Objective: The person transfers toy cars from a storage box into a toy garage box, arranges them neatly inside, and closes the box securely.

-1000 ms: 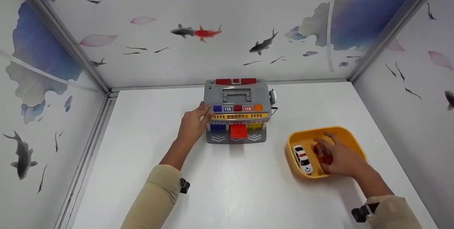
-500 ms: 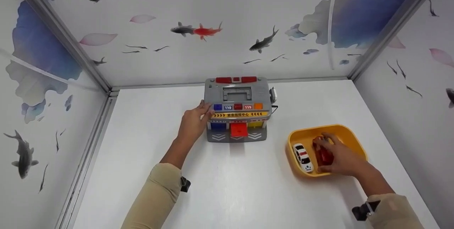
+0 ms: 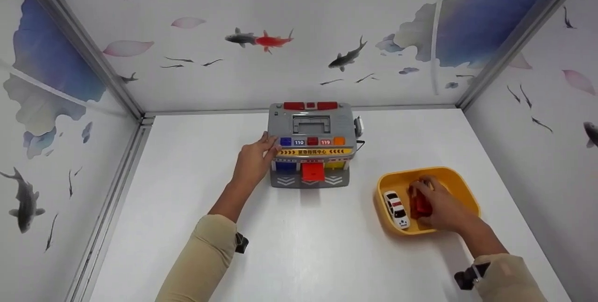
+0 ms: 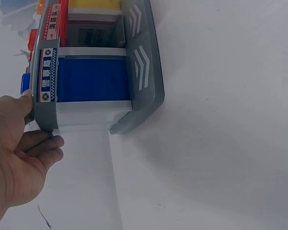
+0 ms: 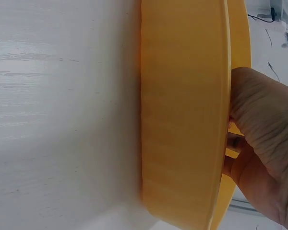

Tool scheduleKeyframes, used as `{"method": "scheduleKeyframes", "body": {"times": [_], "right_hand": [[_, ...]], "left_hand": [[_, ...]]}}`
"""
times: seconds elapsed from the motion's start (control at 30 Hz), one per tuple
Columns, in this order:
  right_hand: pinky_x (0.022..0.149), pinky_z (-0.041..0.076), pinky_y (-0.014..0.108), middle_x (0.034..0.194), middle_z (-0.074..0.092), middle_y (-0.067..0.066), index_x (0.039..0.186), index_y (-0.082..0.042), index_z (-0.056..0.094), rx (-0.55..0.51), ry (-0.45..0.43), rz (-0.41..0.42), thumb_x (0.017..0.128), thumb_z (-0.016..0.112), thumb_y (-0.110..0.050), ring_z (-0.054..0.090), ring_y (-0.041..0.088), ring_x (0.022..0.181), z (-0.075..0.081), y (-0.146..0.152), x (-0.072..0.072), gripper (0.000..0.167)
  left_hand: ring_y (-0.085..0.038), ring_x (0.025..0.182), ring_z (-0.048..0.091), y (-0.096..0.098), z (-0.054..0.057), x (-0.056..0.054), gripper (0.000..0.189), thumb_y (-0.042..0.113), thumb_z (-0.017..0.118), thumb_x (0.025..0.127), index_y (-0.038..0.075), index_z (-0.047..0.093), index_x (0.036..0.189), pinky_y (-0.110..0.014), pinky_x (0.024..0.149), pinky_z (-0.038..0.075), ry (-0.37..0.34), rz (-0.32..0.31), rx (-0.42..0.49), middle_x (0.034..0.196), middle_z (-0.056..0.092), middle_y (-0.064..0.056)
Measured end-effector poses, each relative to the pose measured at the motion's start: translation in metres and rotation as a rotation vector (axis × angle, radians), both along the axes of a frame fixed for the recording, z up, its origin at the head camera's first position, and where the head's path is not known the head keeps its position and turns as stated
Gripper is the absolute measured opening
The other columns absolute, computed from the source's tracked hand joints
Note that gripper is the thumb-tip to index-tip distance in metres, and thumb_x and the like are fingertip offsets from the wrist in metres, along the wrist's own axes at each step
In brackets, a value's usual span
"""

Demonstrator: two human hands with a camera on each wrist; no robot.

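Observation:
A grey toy emergency-station garage [image 3: 276, 124] stands near the back wall. Its red middle door [image 3: 313, 171] is raised, while the blue and yellow doors hang down. My left hand [image 3: 251, 164] holds the garage's left corner; in the left wrist view the thumb lies on the roof edge and curled fingers sit beneath it. Inside a yellow tub [image 3: 455, 176], my right hand [image 3: 446, 207] pinches a red toy car [image 3: 423, 204], partly covered by the fingers. Beside it lies a white toy police car [image 3: 396, 210]. The tub's wall [image 5: 185, 110] hides the right fingertips in the right wrist view.
The white table [image 3: 299, 246] is enclosed by a back wall [image 3: 299, 73] and two side walls printed with fish and petals. A small grey-white piece [image 3: 359, 126] and a dark cord [image 3: 360, 143] stick out from the garage's right side.
My right hand's fingers have drawn in around the red car inside the tub, and the hand has shifted slightly left. My left hand stays on the garage corner.

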State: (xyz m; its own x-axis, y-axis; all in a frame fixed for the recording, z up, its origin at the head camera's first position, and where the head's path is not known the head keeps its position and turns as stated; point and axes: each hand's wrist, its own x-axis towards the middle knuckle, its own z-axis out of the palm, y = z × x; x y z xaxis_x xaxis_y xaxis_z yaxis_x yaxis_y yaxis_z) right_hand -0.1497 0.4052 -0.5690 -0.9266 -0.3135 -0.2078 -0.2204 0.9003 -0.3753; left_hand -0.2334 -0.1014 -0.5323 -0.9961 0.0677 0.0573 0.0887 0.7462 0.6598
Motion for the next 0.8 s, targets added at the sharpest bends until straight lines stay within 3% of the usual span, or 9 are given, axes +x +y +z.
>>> {"method": "scheduleKeyframes", "body": {"times": [0.47, 0.8], "right_hand": [[0.111, 0.056, 0.073, 0.158, 0.039, 0.027, 0.163, -0.011, 0.048, 0.007, 0.026, -0.030, 0.083, 0.098, -0.018, 0.057, 0.052, 0.129, -0.003, 0.001, 0.000, 0.095], [0.109, 0.058, 0.072, 0.157, 0.042, 0.027, 0.160, -0.007, 0.050, -0.032, 0.114, -0.007, 0.082, 0.097, -0.017, 0.060, 0.051, 0.127, 0.016, 0.001, 0.001, 0.092]], "left_hand": [[-0.033, 0.155, 0.054, 0.000, -0.001, 0.002, 0.052, 0.046, 0.061, 0.114, 0.016, 0.061, 0.157, -0.050, 0.128, 0.047, -0.001, 0.002, 0.009, 0.167, 0.050, -0.014], [-0.035, 0.153, 0.056, 0.000, -0.003, -0.001, 0.055, 0.049, 0.062, 0.112, 0.015, 0.064, 0.155, -0.050, 0.128, 0.047, 0.017, 0.001, 0.001, 0.166, 0.051, -0.016]]}}
